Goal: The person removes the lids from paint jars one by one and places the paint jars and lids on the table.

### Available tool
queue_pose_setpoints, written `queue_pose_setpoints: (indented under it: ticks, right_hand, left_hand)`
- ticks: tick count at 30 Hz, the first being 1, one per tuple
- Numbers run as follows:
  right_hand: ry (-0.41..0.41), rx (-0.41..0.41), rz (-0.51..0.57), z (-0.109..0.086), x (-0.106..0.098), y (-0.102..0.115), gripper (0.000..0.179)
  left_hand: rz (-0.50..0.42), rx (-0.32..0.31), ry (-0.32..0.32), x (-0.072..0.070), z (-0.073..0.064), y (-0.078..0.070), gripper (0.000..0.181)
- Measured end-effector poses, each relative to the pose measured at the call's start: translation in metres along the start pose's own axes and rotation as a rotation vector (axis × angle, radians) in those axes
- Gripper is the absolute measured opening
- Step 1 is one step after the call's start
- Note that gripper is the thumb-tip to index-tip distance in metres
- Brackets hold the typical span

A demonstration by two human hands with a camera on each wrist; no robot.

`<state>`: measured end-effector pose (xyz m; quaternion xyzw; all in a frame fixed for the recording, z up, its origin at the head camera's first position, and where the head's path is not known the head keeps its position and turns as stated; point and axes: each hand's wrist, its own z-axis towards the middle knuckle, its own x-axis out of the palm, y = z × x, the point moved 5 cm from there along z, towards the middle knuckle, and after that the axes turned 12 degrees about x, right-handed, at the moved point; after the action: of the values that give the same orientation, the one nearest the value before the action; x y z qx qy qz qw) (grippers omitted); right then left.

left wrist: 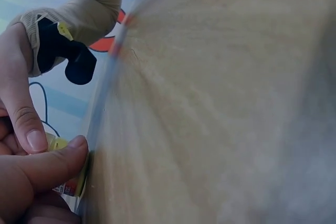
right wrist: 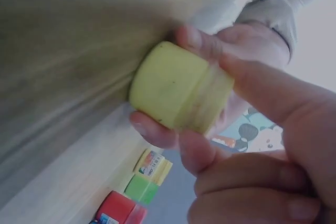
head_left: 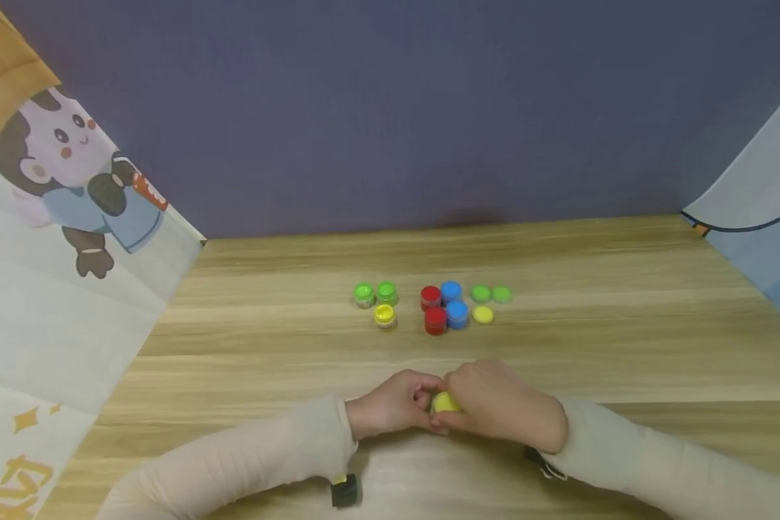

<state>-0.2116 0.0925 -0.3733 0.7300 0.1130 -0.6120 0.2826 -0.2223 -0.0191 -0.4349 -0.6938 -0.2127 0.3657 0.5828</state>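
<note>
Clock dirs per head view, held jar = centre, 12 = away from person.

Nearest: pale L sleeve at abt 8–9, black box under its cuff; R sleeve at 3–4.

L hand has thumb + fingers curled round the yellow jar, gripping its wide lower part. R hand pinches the narrower top btwn thumb + index, other fingers folded in. Jar's approx. upright, btwn both hands, low over the table; can't tell if its base touches.

Next out: red jars + blue jars, two of ea., clustered at 12, reds on 9 side of blues. 2nd yellow jar at 11, w/ two green jars just past it. Yellow lid at 1, two green lids just beyond.

Far: cartoon panel at 10, pale/blue panel at 2, dark wall at 12.
</note>
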Motion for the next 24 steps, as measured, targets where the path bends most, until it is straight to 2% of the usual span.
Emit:
queue_pose_setpoints:
  ticks: [6,10,16,24]
  right_hand:
    - [0.039,-0.006,0.003,0.0047,-0.0003,0.0007,0.034]
    - [0.051,-0.021,-0.035,0.0054,-0.0010,0.0026,0.034]
    - [0.086,-0.034,-0.099,0.0053,-0.0027,0.0069,0.036]
    - [0.139,-0.070,-0.116,0.0091,-0.0048,0.0081,0.030]
  left_hand:
    - [-0.044,0.005,-0.007,0.0008,-0.0016,0.0009,0.046]
    - [-0.061,0.017,-0.004,0.0011,-0.0010,0.0009,0.047]
    - [-0.037,0.015,-0.004,0.0008,-0.0009,0.0009,0.042]
    - [-0.008,0.018,-0.009,0.0006,-0.0006,0.0004,0.033]
